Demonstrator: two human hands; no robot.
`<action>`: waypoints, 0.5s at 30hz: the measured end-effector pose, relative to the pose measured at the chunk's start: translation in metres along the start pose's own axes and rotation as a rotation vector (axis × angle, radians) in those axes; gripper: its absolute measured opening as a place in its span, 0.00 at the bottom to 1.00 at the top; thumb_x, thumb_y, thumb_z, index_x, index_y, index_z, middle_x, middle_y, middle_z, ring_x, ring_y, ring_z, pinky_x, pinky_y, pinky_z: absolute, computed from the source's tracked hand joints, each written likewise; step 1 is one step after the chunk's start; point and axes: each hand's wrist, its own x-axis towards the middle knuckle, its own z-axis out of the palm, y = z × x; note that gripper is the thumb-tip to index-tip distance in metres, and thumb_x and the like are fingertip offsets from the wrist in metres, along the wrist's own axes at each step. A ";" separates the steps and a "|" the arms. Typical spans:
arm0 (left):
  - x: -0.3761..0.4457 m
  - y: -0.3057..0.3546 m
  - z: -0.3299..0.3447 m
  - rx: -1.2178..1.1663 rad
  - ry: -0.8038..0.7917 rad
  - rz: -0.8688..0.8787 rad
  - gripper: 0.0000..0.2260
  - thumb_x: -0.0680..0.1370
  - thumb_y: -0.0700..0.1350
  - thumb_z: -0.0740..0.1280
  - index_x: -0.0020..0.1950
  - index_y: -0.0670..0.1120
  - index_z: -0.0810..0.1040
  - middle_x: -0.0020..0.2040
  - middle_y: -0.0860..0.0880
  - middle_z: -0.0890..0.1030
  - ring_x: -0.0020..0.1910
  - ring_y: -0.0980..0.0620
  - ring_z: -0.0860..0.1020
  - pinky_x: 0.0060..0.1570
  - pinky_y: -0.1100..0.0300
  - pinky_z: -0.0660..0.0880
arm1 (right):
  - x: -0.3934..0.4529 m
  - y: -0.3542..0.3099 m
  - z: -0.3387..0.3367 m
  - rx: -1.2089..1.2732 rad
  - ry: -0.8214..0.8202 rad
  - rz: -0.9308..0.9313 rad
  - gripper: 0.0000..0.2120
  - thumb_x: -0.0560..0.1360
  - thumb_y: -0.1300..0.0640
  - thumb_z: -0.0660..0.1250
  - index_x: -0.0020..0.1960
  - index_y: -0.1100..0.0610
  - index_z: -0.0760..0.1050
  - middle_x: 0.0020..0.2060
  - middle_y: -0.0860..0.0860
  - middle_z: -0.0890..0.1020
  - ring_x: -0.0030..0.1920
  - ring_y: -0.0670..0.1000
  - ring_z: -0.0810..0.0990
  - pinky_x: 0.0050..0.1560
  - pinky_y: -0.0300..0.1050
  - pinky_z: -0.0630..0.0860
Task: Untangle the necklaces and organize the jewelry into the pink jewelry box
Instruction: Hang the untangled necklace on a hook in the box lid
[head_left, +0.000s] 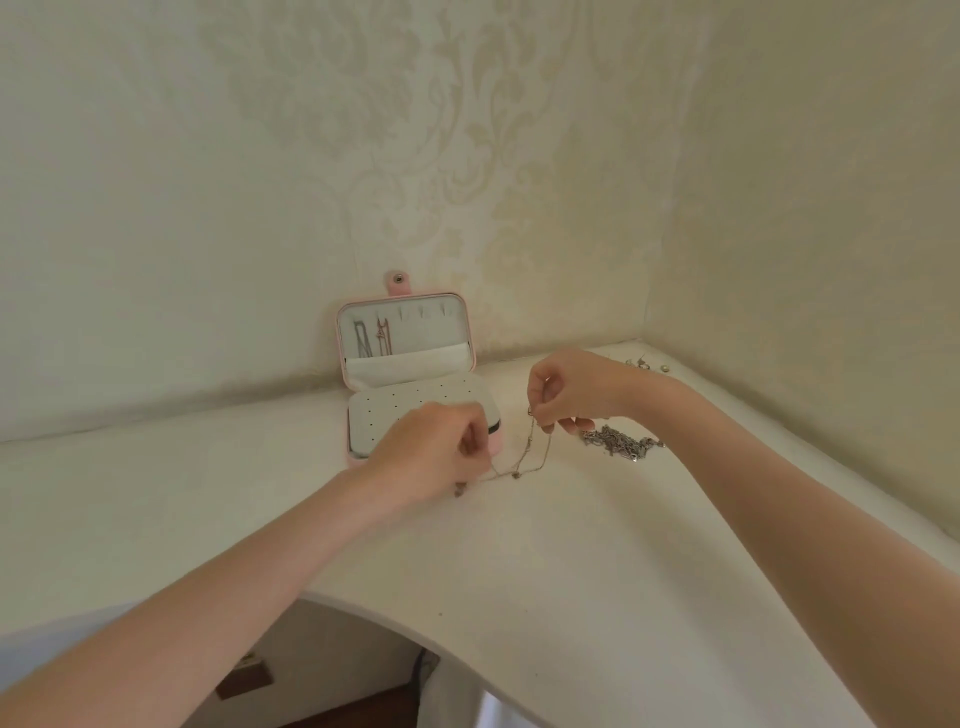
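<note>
The pink jewelry box (358, 415) stands open against the wall on the white tabletop (519, 561), its lid propped upright so the hooks inside are within reach; two or three chains (371, 338) already hang at the lid's left end, above a fabric pocket. The perforated earring panel (410, 410) lies flat in the base. In front of the box's right corner, the left hand (441, 449) has its fingers curled together, pinching one end of a thin gold-toned necklace (519, 457) low against the tabletop, apparently to anchor it. Just right of the box, the right hand (569, 389) pinches the other end and holds it raised, so the chain hangs in a loop between the hands and its crossings can be seen. I judge this to be the untangling step, with the necklace not yet ready for a hook. Further right of the box, touching the right hand's lower fingers, a heap of silver chain (621, 441) waits. Well right, in the corner, small pieces of jewelry (644, 364) sit, too small to identify.
</note>
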 end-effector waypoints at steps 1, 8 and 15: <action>0.004 0.000 -0.009 -0.106 0.033 -0.036 0.02 0.71 0.43 0.67 0.40 0.47 0.75 0.36 0.53 0.80 0.40 0.51 0.79 0.43 0.58 0.74 | 0.000 0.001 -0.002 0.005 0.000 0.008 0.07 0.70 0.69 0.63 0.37 0.59 0.70 0.29 0.52 0.78 0.19 0.43 0.70 0.23 0.36 0.66; 0.024 0.023 -0.072 -1.003 0.141 -0.270 0.07 0.76 0.37 0.62 0.39 0.43 0.73 0.31 0.50 0.79 0.34 0.54 0.80 0.44 0.60 0.78 | -0.001 0.012 -0.003 -0.001 -0.069 0.055 0.07 0.71 0.69 0.64 0.43 0.61 0.78 0.31 0.51 0.81 0.24 0.44 0.73 0.25 0.36 0.70; 0.037 0.045 -0.099 -1.191 0.177 -0.252 0.07 0.76 0.36 0.62 0.38 0.44 0.73 0.33 0.49 0.76 0.27 0.56 0.73 0.29 0.66 0.72 | -0.001 0.008 -0.002 -0.082 -0.158 0.098 0.07 0.70 0.68 0.69 0.41 0.56 0.79 0.32 0.50 0.80 0.32 0.46 0.77 0.26 0.34 0.72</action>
